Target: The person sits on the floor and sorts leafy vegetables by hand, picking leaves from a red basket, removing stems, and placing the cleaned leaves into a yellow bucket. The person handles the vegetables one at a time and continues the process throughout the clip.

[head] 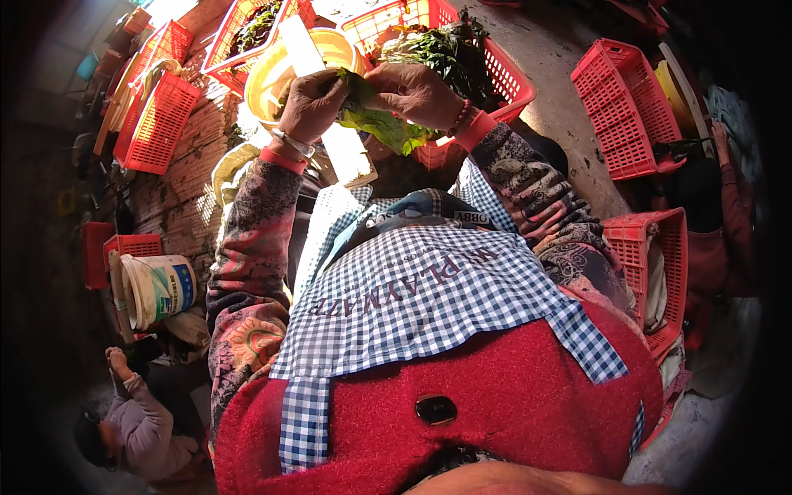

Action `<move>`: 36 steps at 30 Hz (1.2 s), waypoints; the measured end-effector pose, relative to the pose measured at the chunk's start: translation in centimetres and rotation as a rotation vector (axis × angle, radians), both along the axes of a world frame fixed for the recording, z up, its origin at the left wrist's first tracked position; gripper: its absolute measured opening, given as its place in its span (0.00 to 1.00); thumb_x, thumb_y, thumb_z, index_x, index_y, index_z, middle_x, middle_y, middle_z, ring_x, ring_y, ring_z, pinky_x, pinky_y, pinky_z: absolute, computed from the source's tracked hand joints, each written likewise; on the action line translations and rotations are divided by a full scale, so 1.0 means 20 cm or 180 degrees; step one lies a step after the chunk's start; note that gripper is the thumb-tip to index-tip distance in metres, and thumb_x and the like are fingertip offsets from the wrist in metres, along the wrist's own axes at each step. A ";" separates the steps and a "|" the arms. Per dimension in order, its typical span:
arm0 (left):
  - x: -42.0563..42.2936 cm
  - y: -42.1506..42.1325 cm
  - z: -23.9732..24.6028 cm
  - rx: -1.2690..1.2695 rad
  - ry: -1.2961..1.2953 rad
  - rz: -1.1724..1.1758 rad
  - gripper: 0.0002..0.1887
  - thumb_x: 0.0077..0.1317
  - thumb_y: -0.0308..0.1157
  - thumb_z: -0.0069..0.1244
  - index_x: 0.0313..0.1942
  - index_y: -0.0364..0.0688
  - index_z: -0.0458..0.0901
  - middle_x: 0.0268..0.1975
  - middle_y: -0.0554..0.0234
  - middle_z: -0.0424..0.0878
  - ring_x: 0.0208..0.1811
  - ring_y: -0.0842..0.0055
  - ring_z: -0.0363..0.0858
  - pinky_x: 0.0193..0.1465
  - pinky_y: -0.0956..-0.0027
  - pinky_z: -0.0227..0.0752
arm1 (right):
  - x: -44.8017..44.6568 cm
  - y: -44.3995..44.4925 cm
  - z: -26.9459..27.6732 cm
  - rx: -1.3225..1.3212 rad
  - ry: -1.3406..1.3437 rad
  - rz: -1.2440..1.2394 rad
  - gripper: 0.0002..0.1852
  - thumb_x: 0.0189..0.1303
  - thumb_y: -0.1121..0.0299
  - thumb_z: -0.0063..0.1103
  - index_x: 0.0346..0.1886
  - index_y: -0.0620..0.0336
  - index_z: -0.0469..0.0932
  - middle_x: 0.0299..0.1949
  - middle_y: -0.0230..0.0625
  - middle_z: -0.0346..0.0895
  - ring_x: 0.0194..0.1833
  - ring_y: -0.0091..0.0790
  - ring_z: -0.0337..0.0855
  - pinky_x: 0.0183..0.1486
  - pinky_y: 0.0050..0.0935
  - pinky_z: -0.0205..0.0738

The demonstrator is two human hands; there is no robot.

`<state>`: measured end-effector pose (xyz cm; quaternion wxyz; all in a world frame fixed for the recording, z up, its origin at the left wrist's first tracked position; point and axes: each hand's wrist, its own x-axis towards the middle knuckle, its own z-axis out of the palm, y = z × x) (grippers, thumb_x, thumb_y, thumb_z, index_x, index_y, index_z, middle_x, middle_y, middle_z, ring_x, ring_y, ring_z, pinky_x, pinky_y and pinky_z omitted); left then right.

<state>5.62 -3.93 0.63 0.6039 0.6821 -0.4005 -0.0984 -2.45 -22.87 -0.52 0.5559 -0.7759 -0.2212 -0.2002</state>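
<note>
A broad green leaf (pixel 383 127) hangs between my two hands, its lighter blade drooping below them. My left hand (pixel 312 104) pinches the darker upper part of it between thumb and fingers. On the other side my right hand (pixel 416 96) grips it with bent fingers; the exact contact is partly hidden. Beneath the hands, a pale board (pixel 349 154) slopes across a yellow bucket (pixel 263 93). Just behind my right hand, a red plastic basket (pixel 510 90) holds a heap of dark leafy stalks (pixel 448 52).
Another red basket (pixel 216 55) with leaves stands behind the bucket. Red crates (pixel 625 111) stand at the right, near a co-worker's arm (pixel 733 185). Further left are a red crate (pixel 154 124) and a white bucket (pixel 154 291). Another person (pixel 145 427) sits at lower left.
</note>
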 end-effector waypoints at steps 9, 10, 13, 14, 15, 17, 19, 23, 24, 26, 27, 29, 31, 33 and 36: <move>0.05 0.07 -0.01 0.1163 -0.0992 0.0580 0.11 0.58 0.35 0.55 0.29 0.34 0.80 0.19 0.64 0.76 0.20 0.83 0.70 0.23 0.73 0.64 | 0.03 0.00 -0.03 -0.0594 -0.0695 -0.1122 0.06 0.54 0.68 0.60 0.33 0.59 0.78 0.29 0.40 0.77 0.29 0.41 0.80 0.32 0.32 0.74; 0.05 0.08 -0.01 0.1196 -0.0845 0.0637 0.12 0.59 0.35 0.54 0.30 0.34 0.80 0.19 0.64 0.77 0.19 0.82 0.70 0.23 0.72 0.64 | 0.03 -0.01 -0.03 -0.0645 -0.0802 -0.1197 0.06 0.54 0.68 0.60 0.33 0.58 0.77 0.28 0.40 0.77 0.29 0.42 0.80 0.31 0.33 0.74; 0.02 0.07 0.00 0.1214 -0.1157 0.0561 0.13 0.61 0.36 0.52 0.31 0.33 0.79 0.19 0.64 0.77 0.18 0.82 0.72 0.22 0.74 0.66 | 0.03 0.00 -0.04 -0.0902 -0.1024 -0.1463 0.05 0.55 0.67 0.59 0.32 0.56 0.75 0.28 0.38 0.75 0.28 0.45 0.79 0.29 0.35 0.74; 0.01 0.06 0.01 0.1232 -0.1330 0.0499 0.13 0.61 0.36 0.51 0.31 0.32 0.79 0.19 0.64 0.77 0.18 0.82 0.73 0.21 0.74 0.67 | 0.03 0.00 -0.04 -0.1054 -0.1030 -0.1580 0.05 0.55 0.67 0.59 0.32 0.56 0.75 0.29 0.38 0.75 0.28 0.45 0.79 0.29 0.35 0.74; -0.01 0.05 0.01 0.1057 -0.0782 0.0376 0.13 0.62 0.37 0.51 0.31 0.32 0.79 0.20 0.64 0.78 0.18 0.82 0.74 0.21 0.75 0.68 | 0.02 0.00 -0.05 -0.1207 -0.1036 -0.1698 0.05 0.55 0.67 0.58 0.33 0.55 0.74 0.29 0.37 0.75 0.27 0.46 0.79 0.28 0.36 0.74; -0.05 0.03 0.04 0.0647 0.0374 0.0064 0.15 0.63 0.37 0.50 0.31 0.31 0.79 0.20 0.63 0.78 0.18 0.82 0.76 0.21 0.78 0.72 | 0.02 0.02 -0.05 -0.1202 -0.1159 -0.1669 0.06 0.54 0.67 0.58 0.34 0.54 0.74 0.30 0.37 0.75 0.27 0.46 0.79 0.28 0.36 0.74; -0.09 0.01 0.05 0.0757 0.0650 0.0091 0.16 0.65 0.38 0.49 0.31 0.31 0.79 0.21 0.63 0.79 0.20 0.81 0.79 0.23 0.78 0.76 | 0.01 0.05 -0.06 -0.1136 -0.1264 -0.1607 0.07 0.54 0.67 0.59 0.36 0.54 0.73 0.31 0.36 0.75 0.27 0.45 0.79 0.27 0.37 0.74; -0.14 -0.02 0.04 0.0552 0.1153 0.0231 0.16 0.65 0.38 0.49 0.33 0.31 0.80 0.24 0.61 0.81 0.22 0.80 0.80 0.26 0.77 0.77 | -0.01 0.12 -0.09 -0.0935 -0.1192 -0.1407 0.09 0.56 0.68 0.58 0.38 0.57 0.73 0.32 0.39 0.75 0.29 0.46 0.79 0.29 0.38 0.75; -0.15 -0.02 0.04 0.0536 0.1231 0.0247 0.15 0.65 0.38 0.49 0.34 0.31 0.80 0.26 0.61 0.81 0.24 0.80 0.81 0.27 0.77 0.78 | -0.02 0.13 -0.10 -0.0891 -0.1098 -0.1333 0.09 0.57 0.68 0.58 0.39 0.57 0.73 0.32 0.40 0.75 0.30 0.46 0.80 0.30 0.37 0.75; -0.16 -0.01 0.05 0.0465 0.1371 0.0141 0.15 0.64 0.38 0.50 0.36 0.31 0.80 0.30 0.60 0.82 0.28 0.80 0.82 0.30 0.76 0.78 | -0.04 0.14 -0.11 -0.0558 -0.0736 -0.0985 0.10 0.58 0.67 0.58 0.41 0.59 0.74 0.33 0.43 0.76 0.33 0.47 0.80 0.34 0.36 0.76; -0.17 0.01 0.05 0.0407 0.1431 0.0017 0.15 0.64 0.37 0.50 0.37 0.31 0.80 0.32 0.60 0.82 0.30 0.80 0.82 0.32 0.76 0.79 | -0.04 0.14 -0.11 -0.0486 -0.0790 -0.0906 0.10 0.58 0.66 0.59 0.41 0.59 0.75 0.33 0.43 0.76 0.34 0.47 0.80 0.35 0.36 0.76; -0.17 0.03 0.07 0.0461 0.1333 -0.0379 0.15 0.64 0.36 0.49 0.42 0.31 0.78 0.37 0.60 0.82 0.35 0.78 0.82 0.37 0.75 0.79 | -0.05 0.12 -0.10 -0.0357 -0.0755 -0.0752 0.11 0.58 0.65 0.60 0.41 0.59 0.77 0.33 0.43 0.77 0.34 0.47 0.80 0.37 0.36 0.75; -0.17 0.05 0.09 0.0768 0.1073 -0.0715 0.18 0.66 0.36 0.48 0.50 0.31 0.76 0.44 0.59 0.81 0.40 0.76 0.82 0.43 0.73 0.78 | -0.05 0.09 -0.09 -0.0572 -0.0752 -0.0687 0.10 0.58 0.65 0.61 0.39 0.61 0.78 0.32 0.41 0.78 0.34 0.42 0.81 0.36 0.33 0.75; -0.18 0.04 0.09 0.0557 0.0781 -0.1140 0.19 0.66 0.34 0.48 0.53 0.31 0.73 0.46 0.58 0.81 0.44 0.73 0.83 0.46 0.72 0.77 | -0.04 0.05 -0.07 -0.0378 -0.0561 -0.0454 0.10 0.59 0.65 0.60 0.38 0.62 0.79 0.31 0.38 0.79 0.34 0.35 0.81 0.36 0.31 0.75; -0.20 0.04 0.08 0.0231 0.0786 -0.0853 0.17 0.67 0.34 0.46 0.51 0.31 0.74 0.46 0.56 0.81 0.42 0.73 0.83 0.44 0.70 0.78 | -0.03 0.01 -0.05 0.0555 0.0552 -0.0178 0.12 0.62 0.66 0.58 0.42 0.65 0.80 0.34 0.31 0.81 0.36 0.19 0.79 0.37 0.22 0.74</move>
